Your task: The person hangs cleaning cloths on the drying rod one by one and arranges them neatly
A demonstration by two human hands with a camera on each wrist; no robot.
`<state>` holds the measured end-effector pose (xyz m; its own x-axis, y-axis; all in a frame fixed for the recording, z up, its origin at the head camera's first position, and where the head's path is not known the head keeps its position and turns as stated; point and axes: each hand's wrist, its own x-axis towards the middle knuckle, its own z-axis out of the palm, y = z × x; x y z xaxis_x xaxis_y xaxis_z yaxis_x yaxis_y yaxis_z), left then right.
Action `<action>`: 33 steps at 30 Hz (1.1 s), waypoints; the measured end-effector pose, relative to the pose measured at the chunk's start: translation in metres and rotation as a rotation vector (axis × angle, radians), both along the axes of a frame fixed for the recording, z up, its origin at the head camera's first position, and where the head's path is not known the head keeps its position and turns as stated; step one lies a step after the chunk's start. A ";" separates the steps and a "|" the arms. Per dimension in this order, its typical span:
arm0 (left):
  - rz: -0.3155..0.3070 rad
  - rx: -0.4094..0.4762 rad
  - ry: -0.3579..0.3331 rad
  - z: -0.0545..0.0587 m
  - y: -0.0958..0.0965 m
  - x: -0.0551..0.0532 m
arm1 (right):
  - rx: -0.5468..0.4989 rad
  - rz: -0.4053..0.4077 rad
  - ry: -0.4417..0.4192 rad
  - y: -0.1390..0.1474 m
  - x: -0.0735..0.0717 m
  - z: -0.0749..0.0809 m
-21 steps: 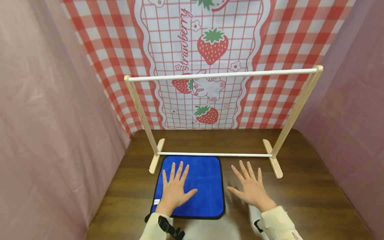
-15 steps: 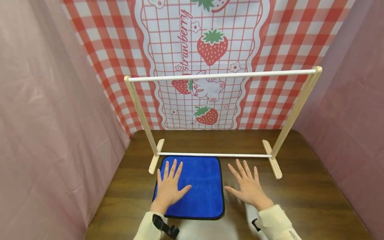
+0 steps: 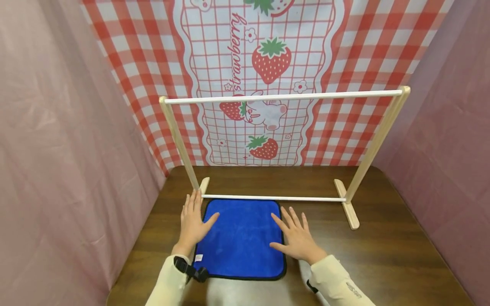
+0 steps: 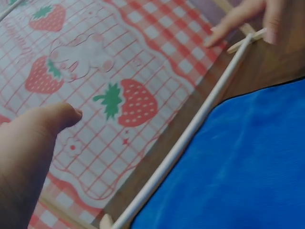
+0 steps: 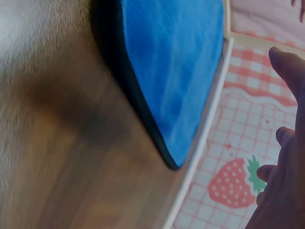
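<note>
A blue towel with black edging and a small white tag lies flat on the table. My left hand is over the towel's left edge, fingers extended towards the left foot of the rack and thumb spread out over the cloth. On the other side, my right hand has its fingers spread, with thumb and index finger overlapping the towel's right edge in the head view. Neither hand holds anything. The left wrist view shows the left thumb apart from the towel; in the right wrist view the right fingers are at the side.
A wooden rack with a white top bar and a white lower bar stands behind the towel on the brown table. A strawberry-print checked cloth hangs at the back. Pink curtains flank both sides.
My left hand has moved left and forward, from over the towel to its left edge. My right hand has shifted left to the towel's right edge. The towel and rack stay put.
</note>
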<state>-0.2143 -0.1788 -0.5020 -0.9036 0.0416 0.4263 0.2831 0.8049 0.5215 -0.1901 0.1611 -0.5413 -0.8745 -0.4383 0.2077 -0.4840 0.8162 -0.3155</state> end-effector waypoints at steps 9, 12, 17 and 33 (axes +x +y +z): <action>0.002 0.340 0.078 0.027 -0.025 -0.033 | 0.043 0.116 0.014 -0.031 -0.010 -0.026; 0.006 0.431 0.120 0.039 -0.030 -0.047 | 0.094 0.138 0.000 -0.042 -0.013 -0.035; 0.013 0.594 0.147 0.059 -0.037 -0.071 | 0.115 0.160 -0.067 -0.058 -0.019 -0.046; 0.168 0.795 0.172 0.114 -0.033 -0.122 | 0.229 0.082 -0.307 -0.088 -0.041 -0.063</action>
